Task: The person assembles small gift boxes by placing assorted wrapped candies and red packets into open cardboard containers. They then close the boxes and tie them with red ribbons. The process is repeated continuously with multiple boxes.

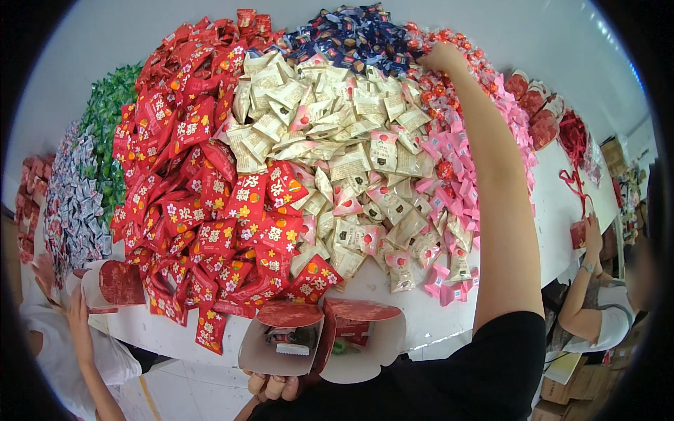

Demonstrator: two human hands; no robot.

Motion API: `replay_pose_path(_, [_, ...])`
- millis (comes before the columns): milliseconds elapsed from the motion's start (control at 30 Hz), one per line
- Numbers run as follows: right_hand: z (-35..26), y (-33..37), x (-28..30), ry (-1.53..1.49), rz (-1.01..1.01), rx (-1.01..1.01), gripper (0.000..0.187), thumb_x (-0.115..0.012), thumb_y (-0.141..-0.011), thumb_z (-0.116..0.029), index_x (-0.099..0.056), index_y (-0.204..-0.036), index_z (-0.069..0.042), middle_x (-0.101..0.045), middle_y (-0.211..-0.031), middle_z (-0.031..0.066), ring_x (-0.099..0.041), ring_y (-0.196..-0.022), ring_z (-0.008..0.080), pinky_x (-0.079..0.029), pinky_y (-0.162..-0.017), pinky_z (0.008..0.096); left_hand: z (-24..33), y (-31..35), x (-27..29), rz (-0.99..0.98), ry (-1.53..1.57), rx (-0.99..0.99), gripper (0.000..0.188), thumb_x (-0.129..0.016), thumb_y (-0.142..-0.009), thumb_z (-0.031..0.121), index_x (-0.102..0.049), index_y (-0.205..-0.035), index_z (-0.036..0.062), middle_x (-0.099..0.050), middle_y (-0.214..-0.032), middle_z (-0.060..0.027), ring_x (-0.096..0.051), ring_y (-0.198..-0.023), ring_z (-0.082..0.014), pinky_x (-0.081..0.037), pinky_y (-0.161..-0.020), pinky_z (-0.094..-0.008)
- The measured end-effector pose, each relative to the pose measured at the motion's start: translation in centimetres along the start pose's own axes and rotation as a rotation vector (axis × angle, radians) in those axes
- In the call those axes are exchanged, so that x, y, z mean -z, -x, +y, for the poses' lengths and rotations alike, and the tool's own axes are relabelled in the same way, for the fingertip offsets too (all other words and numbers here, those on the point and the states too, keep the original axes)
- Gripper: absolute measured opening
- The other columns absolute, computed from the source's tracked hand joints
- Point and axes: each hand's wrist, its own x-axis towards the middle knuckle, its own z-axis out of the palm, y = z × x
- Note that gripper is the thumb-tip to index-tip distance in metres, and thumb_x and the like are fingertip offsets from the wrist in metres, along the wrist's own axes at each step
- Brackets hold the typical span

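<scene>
My left hand (274, 386) is closed underneath two small red-and-white paper candy boxes held side by side at the table's near edge. The left box (254, 351) holds a dark-wrapped sweet and a white-wrapped piece; in the right box (382, 354) lie a red packet and something green. Both boxes have their tops open. My right arm stretches far over the table, and my right hand (442, 57) is down with bent fingers where dark blue wrapped candies (347, 38) meet round red wrapped candies (449, 38). What its fingers hold is hidden.
Heaps of red packets (189, 203), cream packets (351, 165), pink-wrapped sweets (467, 186), green-wrapped sweets (105, 112) and small pale packets (76, 203) cover the white table. A co-worker's hand (78, 316) holds a box (116, 284) at left; another person's hand (592, 231) is at right.
</scene>
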Motion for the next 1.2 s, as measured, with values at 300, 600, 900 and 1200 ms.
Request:
replay_pose_path(300, [-1.8, 9.6, 5.1, -0.123, -0.135, 0.875, 0.047, -0.069, -0.073, -0.020, -0.060, -0.116, -0.004, -0.045, -0.131, 0.0192, -0.062, -0.095, 0.0233, -0.050, -0.083, 0.0342, 0.4, 0.5, -0.4, 0.025, 0.029, -0.003, 0.046, -0.045, -0.088, 0.044, -0.047, -0.104, 0.0008, -0.045, -0.110, -0.0210, -0.041, -0.106, -0.0386, -0.036, -0.089, -0.0530])
replay_pose_path(600, [2.2, 9.0, 5.8, -0.696, -0.103, 0.633, 0.013, -0.060, -0.082, -0.014, -0.063, -0.089, -0.003, -0.064, -0.075, 0.0054, -0.057, -0.059, 0.0092, -0.046, -0.048, 0.0223, 1.4, 1.6, -1.1, 0.086, 0.134, 0.010, 0.048, -0.045, -0.088, 0.043, -0.048, -0.100, -0.0035, -0.048, -0.106, -0.0221, -0.045, -0.102, -0.0383, -0.039, -0.088, -0.0505])
replay_pose_path(900, [-2.4, 12.5, -0.7, 0.207, 0.127, 0.752, 0.026, -0.063, -0.075, -0.015, -0.057, -0.100, -0.010, -0.053, -0.109, 0.0088, -0.060, -0.090, 0.0284, -0.051, -0.072, 0.0430, 1.8, 1.0, -2.5, 0.184, 0.204, -0.011, 0.049, -0.044, -0.088, 0.041, -0.049, -0.098, -0.0068, -0.050, -0.103, -0.0229, -0.047, -0.100, -0.0380, -0.042, -0.087, -0.0487])
replay_pose_path(1200, [3.1, 15.0, 9.0, -1.480, -0.169, 0.352, 0.025, -0.056, -0.080, -0.004, -0.059, -0.105, 0.000, -0.065, -0.087, 0.0090, -0.058, -0.058, 0.0099, -0.044, -0.043, 0.0166, 2.0, 0.4, -0.3, -0.053, 0.152, 0.048, 0.050, -0.046, -0.087, 0.041, -0.047, -0.106, -0.0051, -0.048, -0.111, -0.0229, -0.045, -0.107, -0.0377, -0.040, -0.091, -0.0507])
